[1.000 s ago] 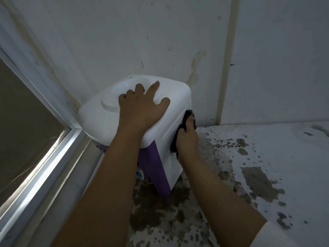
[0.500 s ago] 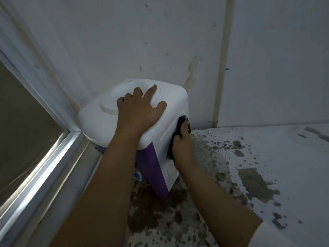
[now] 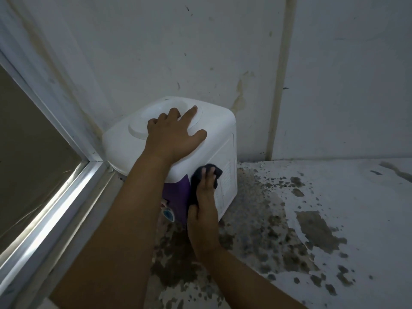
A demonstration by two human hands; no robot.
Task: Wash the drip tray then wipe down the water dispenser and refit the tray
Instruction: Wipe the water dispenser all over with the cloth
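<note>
My right hand (image 3: 204, 208) presses a dark cloth (image 3: 201, 177) flat against the white side of the water dispenser (image 3: 225, 134), fingers straight and close together. My left hand (image 3: 172, 136) lies spread on its white top. It stands on the stained floor (image 3: 312, 230) by the wall (image 3: 156, 52).

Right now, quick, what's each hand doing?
Left hand: open, fingers spread, resting on the water dispenser top.
Right hand: open, straight fingers pressing a dark cloth against the dispenser's side.
</note>
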